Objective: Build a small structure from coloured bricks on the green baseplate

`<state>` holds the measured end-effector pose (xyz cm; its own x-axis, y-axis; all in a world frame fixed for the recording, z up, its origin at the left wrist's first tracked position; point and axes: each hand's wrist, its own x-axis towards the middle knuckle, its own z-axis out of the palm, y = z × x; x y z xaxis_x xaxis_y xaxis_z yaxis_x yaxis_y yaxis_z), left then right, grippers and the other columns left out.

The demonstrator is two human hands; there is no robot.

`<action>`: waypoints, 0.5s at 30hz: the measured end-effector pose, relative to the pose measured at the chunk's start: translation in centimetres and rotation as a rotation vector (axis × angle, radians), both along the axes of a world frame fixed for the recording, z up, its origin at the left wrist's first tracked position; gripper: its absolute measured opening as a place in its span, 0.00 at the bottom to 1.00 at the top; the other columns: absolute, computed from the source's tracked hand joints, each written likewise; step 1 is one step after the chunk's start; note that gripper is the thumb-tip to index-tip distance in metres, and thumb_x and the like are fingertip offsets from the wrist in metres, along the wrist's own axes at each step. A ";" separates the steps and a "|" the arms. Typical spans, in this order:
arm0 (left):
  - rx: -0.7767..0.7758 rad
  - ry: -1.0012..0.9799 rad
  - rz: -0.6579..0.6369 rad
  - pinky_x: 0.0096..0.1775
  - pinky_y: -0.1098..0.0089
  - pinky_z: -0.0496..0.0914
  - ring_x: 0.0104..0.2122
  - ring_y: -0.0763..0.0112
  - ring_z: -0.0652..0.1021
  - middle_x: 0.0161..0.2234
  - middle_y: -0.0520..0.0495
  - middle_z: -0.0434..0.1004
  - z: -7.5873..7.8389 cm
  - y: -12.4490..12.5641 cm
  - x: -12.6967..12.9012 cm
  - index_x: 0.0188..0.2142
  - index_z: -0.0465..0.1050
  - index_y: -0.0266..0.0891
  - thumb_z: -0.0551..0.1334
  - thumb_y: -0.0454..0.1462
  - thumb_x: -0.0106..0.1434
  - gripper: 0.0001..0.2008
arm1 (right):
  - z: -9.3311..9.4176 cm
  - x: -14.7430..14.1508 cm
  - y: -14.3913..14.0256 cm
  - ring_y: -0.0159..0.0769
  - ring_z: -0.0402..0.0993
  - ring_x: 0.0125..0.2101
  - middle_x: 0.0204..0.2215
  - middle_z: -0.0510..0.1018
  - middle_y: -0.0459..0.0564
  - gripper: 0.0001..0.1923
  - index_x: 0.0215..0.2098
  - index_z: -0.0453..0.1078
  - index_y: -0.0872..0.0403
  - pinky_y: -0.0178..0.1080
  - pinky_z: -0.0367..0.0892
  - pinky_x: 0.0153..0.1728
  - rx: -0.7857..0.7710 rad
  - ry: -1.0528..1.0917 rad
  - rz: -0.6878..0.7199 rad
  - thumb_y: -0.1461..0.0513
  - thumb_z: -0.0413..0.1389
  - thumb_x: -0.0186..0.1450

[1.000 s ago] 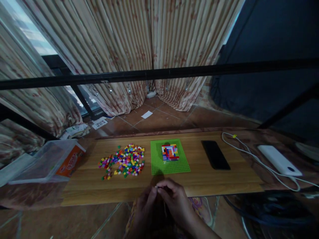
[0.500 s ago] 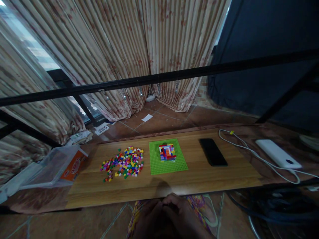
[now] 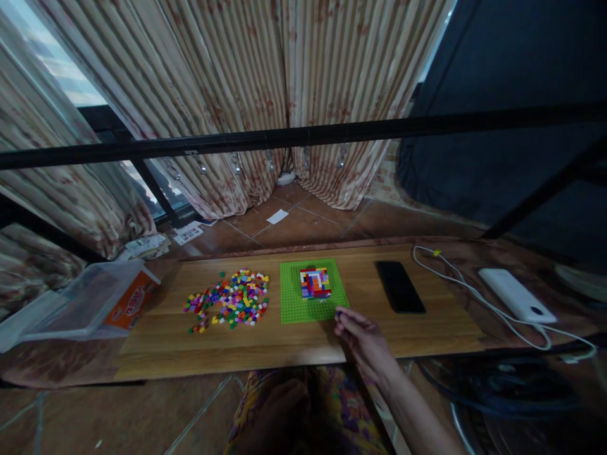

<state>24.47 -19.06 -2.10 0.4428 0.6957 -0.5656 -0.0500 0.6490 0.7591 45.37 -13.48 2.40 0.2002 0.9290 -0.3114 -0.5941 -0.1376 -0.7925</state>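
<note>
Striped, red-blotched curtains (image 3: 227, 95) are hanging behind a black metal rail (image 3: 265, 139). In front, a wood-grain board (image 3: 227, 354) is stretching across the view, with a clear plastic bin (image 3: 85, 303) bearing an orange label sitting by its left end. A loose heap of multicoloured toy bricks (image 3: 241, 297) is covering part of the board's left half, and a green studded baseplate (image 3: 291, 309) is lying just right of it. Farther right, a white power bank (image 3: 516, 295) is resting beside a looped white cable (image 3: 467, 282), and a black smartphone (image 3: 399, 287) is lying nearer the baseplate. The left hand (image 3: 287, 401) is resting low over the patterned lap in deep shadow; whether it is gripping anything, I cannot tell. The right hand (image 3: 367, 341) is pinching its thumb and fingertips together near the baseplate's near right corner. A squarish multicoloured brick build (image 3: 315, 283) is standing on the baseplate, around its middle. Between the right fingertips, a tiny dark piece (image 3: 338, 312) is showing, its shape too small to tell.
</note>
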 end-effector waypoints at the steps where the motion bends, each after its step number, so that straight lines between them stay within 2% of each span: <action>1: -0.029 -0.030 0.024 0.26 0.72 0.56 0.23 0.75 0.61 0.22 0.53 0.60 -0.3 -0.2 0.0 0.22 0.66 0.39 0.65 0.50 0.53 0.18 | 0.1 0.6 0.8 0.28 0.72 0.24 0.30 0.79 0.47 0.17 0.36 0.78 0.53 0.34 0.71 0.30 0.001 0.019 -0.019 0.58 0.70 0.49; 4: -0.105 -0.115 0.093 0.26 0.73 0.55 0.23 0.77 0.62 0.22 0.53 0.61 -1.0 -0.5 0.0 0.24 0.67 0.38 0.67 0.48 0.52 0.17 | 0.3 1.5 2.6 0.28 0.73 0.25 0.30 0.79 0.46 0.16 0.36 0.79 0.52 0.34 0.73 0.31 0.031 0.027 -0.035 0.60 0.70 0.49; 8: -0.111 -0.101 0.079 0.25 0.74 0.54 0.22 0.78 0.62 0.22 0.53 0.63 -1.1 -0.2 -0.1 0.25 0.68 0.37 0.70 0.48 0.48 0.18 | 0.0 1.5 3.6 0.28 0.73 0.27 0.31 0.80 0.46 0.15 0.36 0.79 0.51 0.35 0.72 0.32 0.067 -0.036 -0.058 0.59 0.69 0.49; 12: -0.115 -0.091 0.104 0.24 0.74 0.53 0.20 0.79 0.62 0.20 0.55 0.62 -0.9 0.0 0.2 0.24 0.67 0.37 0.72 0.47 0.44 0.19 | -1.0 1.6 4.7 0.28 0.70 0.25 0.26 0.78 0.44 0.15 0.34 0.79 0.52 0.34 0.68 0.30 0.093 -0.211 -0.129 0.59 0.69 0.48; 15: -0.120 -0.101 0.146 0.24 0.74 0.53 0.20 0.79 0.63 0.20 0.54 0.64 -1.3 0.1 0.3 0.25 0.69 0.37 0.72 0.45 0.44 0.17 | -1.7 2.0 6.0 0.29 0.70 0.26 0.26 0.77 0.43 0.14 0.33 0.78 0.53 0.35 0.67 0.31 0.143 -0.380 -0.183 0.58 0.68 0.48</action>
<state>24.79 -18.91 -3.44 0.4008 0.6870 -0.6061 -0.2216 0.7146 0.6635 47.32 -7.51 0.73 0.4405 0.8960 -0.0550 -0.2611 0.0693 -0.9628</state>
